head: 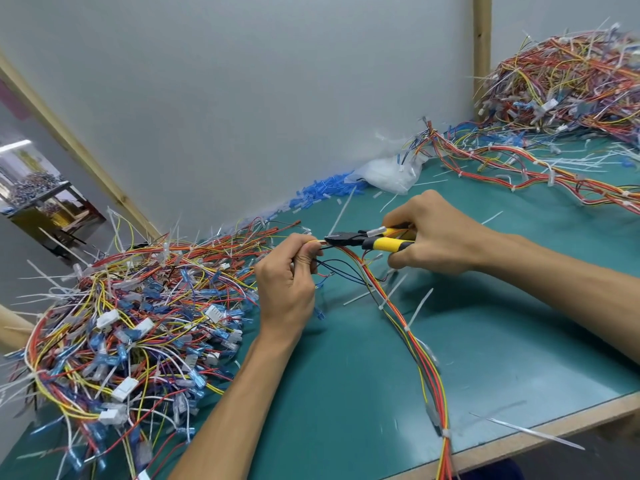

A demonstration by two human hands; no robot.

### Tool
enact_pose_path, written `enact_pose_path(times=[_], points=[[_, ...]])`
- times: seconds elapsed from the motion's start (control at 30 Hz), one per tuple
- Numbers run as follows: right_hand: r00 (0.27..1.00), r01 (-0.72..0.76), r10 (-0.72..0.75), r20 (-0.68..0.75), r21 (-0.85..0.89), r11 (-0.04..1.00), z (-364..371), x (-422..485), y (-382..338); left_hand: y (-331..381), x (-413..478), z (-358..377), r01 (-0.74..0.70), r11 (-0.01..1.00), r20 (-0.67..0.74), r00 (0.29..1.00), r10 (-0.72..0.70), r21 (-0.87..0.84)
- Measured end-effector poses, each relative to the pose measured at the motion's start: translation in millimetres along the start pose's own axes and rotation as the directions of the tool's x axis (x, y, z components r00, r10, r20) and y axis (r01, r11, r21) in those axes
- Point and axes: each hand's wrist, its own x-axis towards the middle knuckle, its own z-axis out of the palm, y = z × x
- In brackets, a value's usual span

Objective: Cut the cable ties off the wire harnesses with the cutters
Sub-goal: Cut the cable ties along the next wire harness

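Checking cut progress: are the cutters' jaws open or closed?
Closed, or nearly: the cutters taper to one tip at the wire harness the left hand pinches, the right hand gripping the handles. Any tie inside: cannot tell.

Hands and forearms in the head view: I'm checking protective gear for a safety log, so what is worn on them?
Nothing is worn. The left hand and right hand are bare: no gloves, rings or wristwatch show. The left forearm and right forearm are also uncovered, with no sleeve in view up to the picture's edge.
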Motion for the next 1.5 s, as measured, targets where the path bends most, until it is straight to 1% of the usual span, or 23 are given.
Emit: enact_pose_path(times=[0.17,0.33,0.43,0.53,0.6,0.7,0.83,0.93,1.07,1.2,1.33,1.5], points=[[1.0,-0.024,0.025,-0.008,0.028,0.999,-5.3,-0.1,-0.6,1.1,0.0,0.5,-0.003,1.0,0.009,1.0,0.003,0.007],[1.0,-0.016,0.016,-0.004,0.024,1.0,-5.1,-0.8,-1.9,1.1,0.4,0.3,0.005,1.0,0.01,1.0,-0.005,0.011],[1.0,0.008,-0.008,-0.013,-0.038,0.999,-1.2,-1.8,-3.3,0.8,0.3,-0.3,0.011,1.0,0.008,1.0,-0.011,0.011],[0.999,0.029,-0.027,0.018,-0.113,0.993,2.8,-3.5,-4.2,1.2,0.5,-1.9,-0.023,0.999,0.043,0.999,0.022,0.03],[0.999,0.037,-0.034,0.036,-0.093,0.995,5.1,-4.1,-3.6,0.9,1.0,-2.4,-0.049,0.998,0.056,0.997,0.046,0.04],[0.999,0.032,-0.032,0.019,-0.007,0.999,6.0,-3.5,-2.5,0.7,1.5,-2.0,-0.037,0.999,0.052,0.998,0.035,0.029],[1.0,0.0,-0.001,0.028,0.052,0.999,1.5,-2.0,-1.7,1.5,0.4,-0.1,-0.028,0.999,0.043,0.999,0.027,0.029],[0.999,0.004,-0.006,0.032,0.044,0.999,0.6,-2.0,-0.9,1.0,1.0,0.0,-0.031,0.999,0.045,0.999,0.03,0.032],[0.999,0.031,-0.03,0.045,-0.04,0.999,7.5,-3.2,-3.7,-1.4,0.5,-1.6,-0.025,0.999,0.048,0.999,0.023,0.036],[0.997,0.02,-0.021,0.072,0.013,1.0,7.1,-3.8,-3.5,-2.1,0.1,-1.4,-0.025,0.999,0.062,0.998,0.023,0.036],[0.999,0.004,-0.006,0.049,0.039,0.999,4.7,-2.9,-2.5,-1.3,0.3,-0.3,-0.044,0.998,0.071,0.997,0.041,0.037],[0.998,-0.042,0.038,0.051,0.081,0.996,2.8,-3.0,-6.2,-2.4,0.2,0.2,-0.02,1.0,0.064,0.998,0.018,0.021]])
